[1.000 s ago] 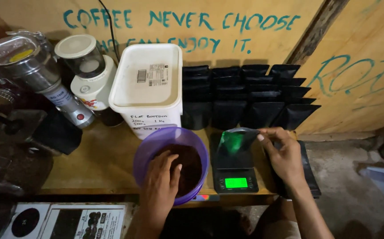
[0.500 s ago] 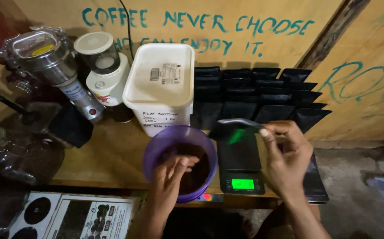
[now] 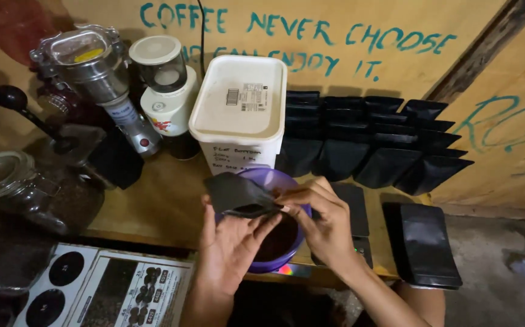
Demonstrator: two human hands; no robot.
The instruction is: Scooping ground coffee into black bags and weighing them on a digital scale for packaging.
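Note:
Both my hands hold a small black pouch (image 3: 238,195) over a purple bowl (image 3: 274,181) of dark coffee grounds. My left hand (image 3: 229,248) supports the pouch from beneath, palm up. My right hand (image 3: 323,224) pinches the pouch's open edge at its right end. A black digital scale (image 3: 354,212) lies just right of the bowl, mostly hidden behind my right hand.
A white lidded tub (image 3: 238,109) stands behind the bowl. Rows of upright black pouches (image 3: 371,145) fill the back right, with a flat stack of pouches (image 3: 426,242) at the table's right edge. Grinders (image 3: 93,79) and a glass jar (image 3: 26,188) crowd the left.
My right hand carried the pouch from over the scale to above the bowl. My left hand left the grounds and came up under the pouch. The camera moved closer.

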